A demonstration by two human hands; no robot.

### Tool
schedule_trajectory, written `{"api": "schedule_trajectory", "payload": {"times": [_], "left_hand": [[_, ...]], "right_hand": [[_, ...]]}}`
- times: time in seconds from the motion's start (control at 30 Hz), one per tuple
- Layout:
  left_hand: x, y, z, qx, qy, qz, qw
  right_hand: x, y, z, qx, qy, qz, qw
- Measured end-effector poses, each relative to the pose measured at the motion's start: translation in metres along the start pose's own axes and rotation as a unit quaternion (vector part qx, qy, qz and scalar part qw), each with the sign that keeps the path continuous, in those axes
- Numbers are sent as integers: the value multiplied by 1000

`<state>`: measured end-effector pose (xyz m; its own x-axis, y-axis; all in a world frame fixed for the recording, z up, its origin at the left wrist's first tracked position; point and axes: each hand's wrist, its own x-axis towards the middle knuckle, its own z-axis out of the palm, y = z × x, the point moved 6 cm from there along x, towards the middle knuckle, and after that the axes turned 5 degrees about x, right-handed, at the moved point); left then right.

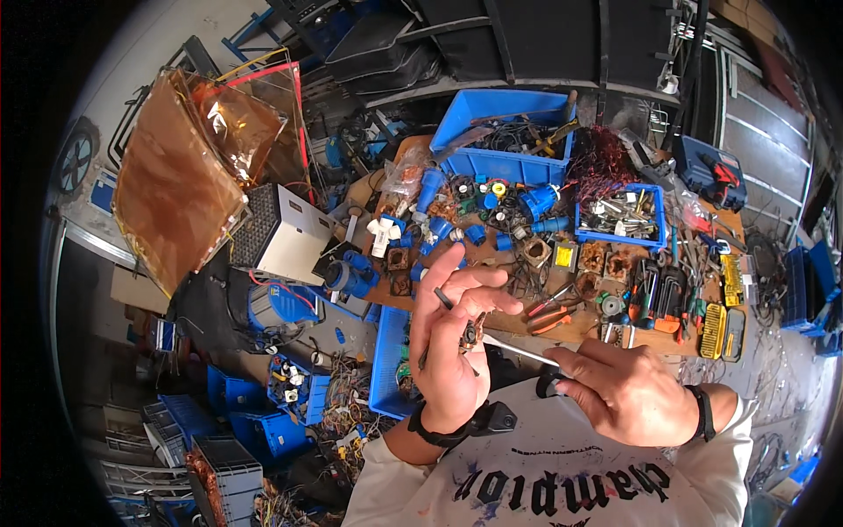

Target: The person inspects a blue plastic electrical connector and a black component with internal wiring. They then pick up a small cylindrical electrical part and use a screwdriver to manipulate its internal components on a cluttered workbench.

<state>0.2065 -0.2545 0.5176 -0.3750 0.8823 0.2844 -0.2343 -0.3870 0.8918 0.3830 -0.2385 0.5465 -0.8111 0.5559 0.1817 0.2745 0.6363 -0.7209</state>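
Raised over the table's near edge, my left hand [452, 351] pinches a small dark metal part [472, 334] between thumb and fingers. A thin dark piece [444, 299] sticks out by the thumb; whether it belongs to the same part I cannot tell. My right hand [637, 395] is closed around a screwdriver-like tool, and its slim silver shaft [518, 351] points left to the part in my left hand. The handle is mostly hidden in the fist. A black piece [550, 381] shows by the right thumb. Just beyond the hands lie orange-handled pliers [551, 320].
On the wooden table [505, 334] stand a large blue crate [500, 165] of cables and tools and a smaller blue tray [619, 237] of metal parts. Blue connectors [540, 202], hex keys [672, 303] and a yellow bit case [712, 332] lie about. A blue bin [386, 360] sits beside my left arm.
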Motion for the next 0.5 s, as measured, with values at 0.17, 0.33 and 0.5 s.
{"api": "schedule_trajectory", "payload": {"times": [0.17,0.33,0.5], "left_hand": [[-2,-3,-3,-42,-12,0,999],[-2,-6,-4,-55,-10,-12,998],[-1,-12,-3,-91,-24,-44,995]], "right_hand": [[2,13,10,145,-25,15,989],[5,33,25,313,-31,13,949],[1,55,40,448,-106,168,872]]}}
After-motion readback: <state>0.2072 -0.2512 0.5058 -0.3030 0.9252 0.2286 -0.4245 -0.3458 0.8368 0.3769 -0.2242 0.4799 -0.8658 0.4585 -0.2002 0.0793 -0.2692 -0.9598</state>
